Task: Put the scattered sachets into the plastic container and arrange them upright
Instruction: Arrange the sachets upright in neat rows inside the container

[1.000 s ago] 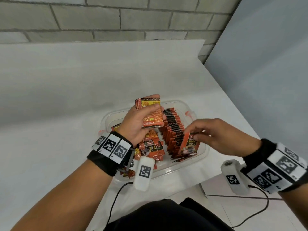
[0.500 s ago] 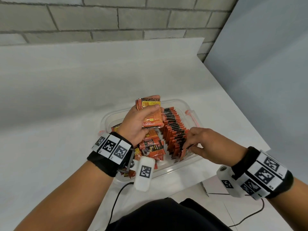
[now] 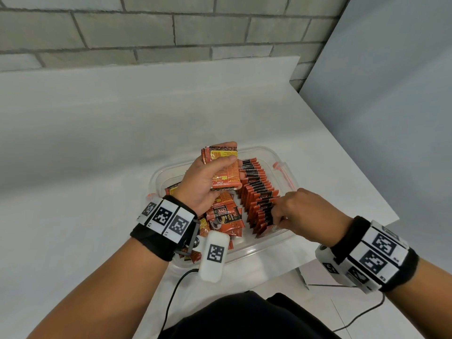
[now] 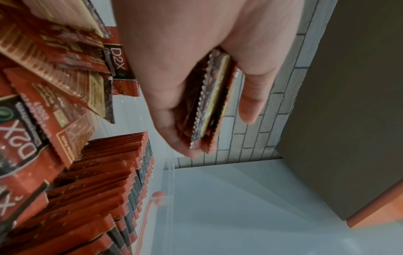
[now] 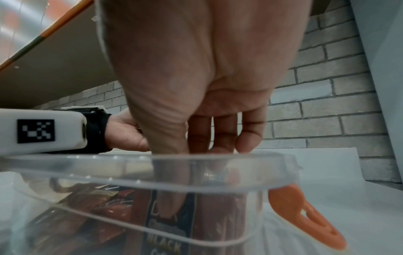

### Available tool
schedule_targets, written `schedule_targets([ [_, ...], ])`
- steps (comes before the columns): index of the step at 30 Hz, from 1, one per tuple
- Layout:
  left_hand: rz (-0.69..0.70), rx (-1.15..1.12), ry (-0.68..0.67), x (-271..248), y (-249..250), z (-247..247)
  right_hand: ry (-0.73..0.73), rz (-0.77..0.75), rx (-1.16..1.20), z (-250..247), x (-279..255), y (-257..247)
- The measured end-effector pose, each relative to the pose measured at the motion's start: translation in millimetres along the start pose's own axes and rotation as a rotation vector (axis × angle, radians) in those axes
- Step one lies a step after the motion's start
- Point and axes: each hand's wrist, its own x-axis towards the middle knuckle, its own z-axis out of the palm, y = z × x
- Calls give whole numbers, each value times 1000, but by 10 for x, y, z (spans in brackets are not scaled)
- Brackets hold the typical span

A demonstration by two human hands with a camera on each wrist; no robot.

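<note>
A clear plastic container (image 3: 265,150) sits on the white table. Inside it, a row of red-and-black sachets (image 3: 256,192) stands upright along the right side, and several loose sachets (image 3: 226,216) lie in a heap on the left. My left hand (image 3: 228,152) is raised over the container and grips a small stack of sachets (image 3: 226,173), seen edge-on in the left wrist view as the stack (image 4: 211,103). My right hand (image 3: 277,217) reaches down at the near end of the row and pinches a sachet (image 5: 165,241) between thumb and fingers, behind the container wall (image 5: 87,177).
Orange latches (image 3: 281,167) (image 5: 305,215) hang at the container's ends. The table's right edge (image 3: 342,155) runs close beside the container, with a grey panel (image 3: 391,94) beyond it. A brick wall (image 3: 171,28) stands behind. A black cable (image 3: 171,297) trails from my left wrist.
My right hand carried one sachet from above the container's right side down into the near end of the upright row. My left hand kept its stack in place.
</note>
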Motion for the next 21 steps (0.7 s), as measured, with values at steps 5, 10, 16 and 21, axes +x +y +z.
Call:
schedule_targets([
  [5,-1,4,-2,1,-1,-7,-96,6,-54,-46,79,-35],
  [10,1,-5,-9,9,-3,-15,-122,20,-74,-89,97,-59],
  [16,-7,4,-3,16,-5,-11,-125,36,-82,-96,110,-67],
  [21,-21,-22,-14,8,4,-5,-123,52,-54,-102,93,-47],
])
